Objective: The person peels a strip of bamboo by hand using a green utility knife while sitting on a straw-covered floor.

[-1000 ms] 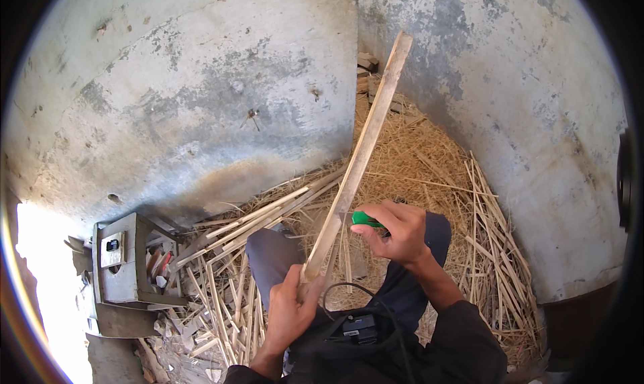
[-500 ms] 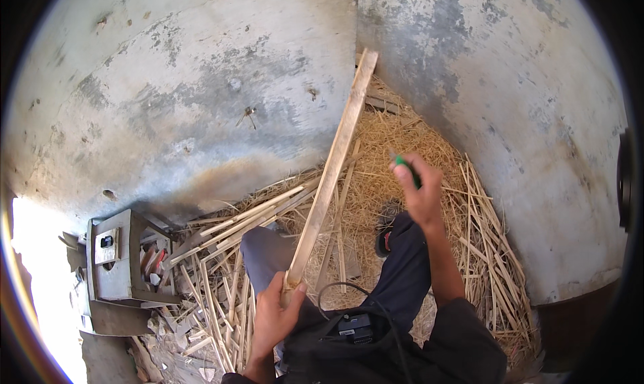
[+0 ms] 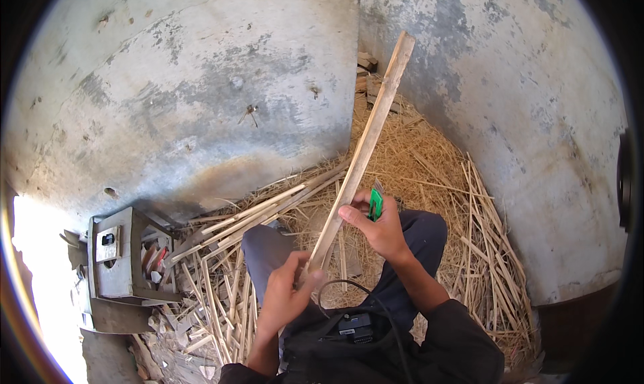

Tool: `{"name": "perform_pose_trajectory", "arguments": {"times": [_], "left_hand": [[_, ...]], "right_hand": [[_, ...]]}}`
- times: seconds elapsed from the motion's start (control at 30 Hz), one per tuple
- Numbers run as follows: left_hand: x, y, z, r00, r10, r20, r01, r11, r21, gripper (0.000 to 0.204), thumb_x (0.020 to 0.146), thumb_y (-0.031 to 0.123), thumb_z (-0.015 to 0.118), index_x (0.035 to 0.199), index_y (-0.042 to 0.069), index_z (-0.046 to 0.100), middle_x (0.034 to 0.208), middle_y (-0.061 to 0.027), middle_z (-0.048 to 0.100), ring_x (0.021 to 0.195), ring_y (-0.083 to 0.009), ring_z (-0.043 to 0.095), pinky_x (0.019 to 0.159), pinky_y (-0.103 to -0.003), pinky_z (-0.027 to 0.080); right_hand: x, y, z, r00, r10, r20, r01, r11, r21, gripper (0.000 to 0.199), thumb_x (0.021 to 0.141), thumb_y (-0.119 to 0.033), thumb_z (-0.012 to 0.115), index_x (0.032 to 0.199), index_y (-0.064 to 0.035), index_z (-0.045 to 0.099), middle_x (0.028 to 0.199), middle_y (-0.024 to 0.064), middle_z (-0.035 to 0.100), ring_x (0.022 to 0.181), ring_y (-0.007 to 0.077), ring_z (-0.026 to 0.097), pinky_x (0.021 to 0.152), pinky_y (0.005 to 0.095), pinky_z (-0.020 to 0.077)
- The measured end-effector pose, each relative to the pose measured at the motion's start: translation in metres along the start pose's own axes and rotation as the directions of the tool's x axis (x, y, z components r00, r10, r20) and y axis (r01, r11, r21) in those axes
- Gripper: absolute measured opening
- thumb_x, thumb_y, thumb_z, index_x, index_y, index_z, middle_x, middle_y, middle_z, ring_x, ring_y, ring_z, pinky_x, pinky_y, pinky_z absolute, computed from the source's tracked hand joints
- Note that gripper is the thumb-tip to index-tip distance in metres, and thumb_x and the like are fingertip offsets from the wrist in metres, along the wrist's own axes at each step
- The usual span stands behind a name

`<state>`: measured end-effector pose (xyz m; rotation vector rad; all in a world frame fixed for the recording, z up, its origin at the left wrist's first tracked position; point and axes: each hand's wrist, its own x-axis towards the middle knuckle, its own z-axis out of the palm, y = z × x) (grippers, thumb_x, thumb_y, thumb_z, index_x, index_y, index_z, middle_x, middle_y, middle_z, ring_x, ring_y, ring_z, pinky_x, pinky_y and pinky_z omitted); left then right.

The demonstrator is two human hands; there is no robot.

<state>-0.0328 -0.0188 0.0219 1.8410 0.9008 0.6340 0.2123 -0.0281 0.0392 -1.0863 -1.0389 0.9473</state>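
Observation:
A long, pale wooden strip [image 3: 372,132], perhaps split bamboo, slants up and to the right between my hands toward the corner of the walls. My left hand [image 3: 285,295] is closed around its near end, the fingers slightly blurred. Higher along the strip, my right hand [image 3: 384,233] presses its thumb against the side. That same hand grips a green-handled utility knife [image 3: 376,205], its short blade pointing up and away from the strip. Part of the handle is hidden by the fingers.
Thin pale strips [image 3: 261,209] lie piled at the left, more [image 3: 493,250] along the right wall. Shavings [image 3: 416,142] cover the floor ahead. A worn wooden box [image 3: 121,263] holding odds and ends stands left. A black cable [image 3: 382,310] loops over my lap.
My right hand has come down and left with the knife and now touches the strip. The strip's far end has swung right, and my left hand has shifted slightly right.

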Motion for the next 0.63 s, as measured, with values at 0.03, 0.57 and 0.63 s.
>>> {"name": "perform_pose_trajectory", "arguments": {"times": [0.03, 0.57, 0.63], "left_hand": [[0.006, 0.001, 0.001, 0.998, 0.043, -0.042, -0.046, 0.996, -0.079, 0.020, 0.109, 0.016, 0.065, 0.118, -0.002, 0.063, 0.084, -0.0066, 0.073, 0.076, -0.0117, 0.071, 0.069, -0.029, 0.056], [0.032, 0.024, 0.002, 0.995, -0.087, 0.048, 0.099, 0.913, -0.395, 0.029, 0.116, 0.028, 0.055, 0.104, 0.003, 0.067, 0.072, 0.0031, 0.054, 0.067, -0.0050, 0.047, 0.059, -0.025, 0.038], [0.032, 0.021, 0.000, 0.994, -0.080, 0.070, 0.102, 0.904, -0.414, 0.029, 0.115, 0.030, 0.056, 0.107, 0.004, 0.067, 0.072, 0.0025, 0.056, 0.067, -0.0055, 0.048, 0.059, -0.026, 0.039]], "right_hand": [[-0.001, -0.001, 0.001, 1.000, 0.005, 0.006, -0.005, 1.000, -0.007, 0.020, 0.100, -0.010, 0.078, 0.110, 0.0062, 0.073, 0.101, 0.0098, 0.079, 0.092, 0.0121, 0.074, 0.085, 0.0280, 0.0586], [-0.014, 0.008, -0.028, 0.873, -0.417, 0.254, 0.471, 0.580, -0.665, 0.045, 0.095, -0.037, 0.082, 0.119, -0.0029, 0.066, 0.095, 0.0080, 0.073, 0.083, 0.0200, 0.074, 0.074, 0.0310, 0.0555], [-0.018, 0.009, -0.031, 0.848, -0.375, 0.374, 0.519, 0.450, -0.727, 0.061, 0.093, -0.045, 0.083, 0.134, -0.0064, 0.059, 0.102, 0.0111, 0.074, 0.089, 0.0296, 0.074, 0.082, 0.0402, 0.0579]]}}
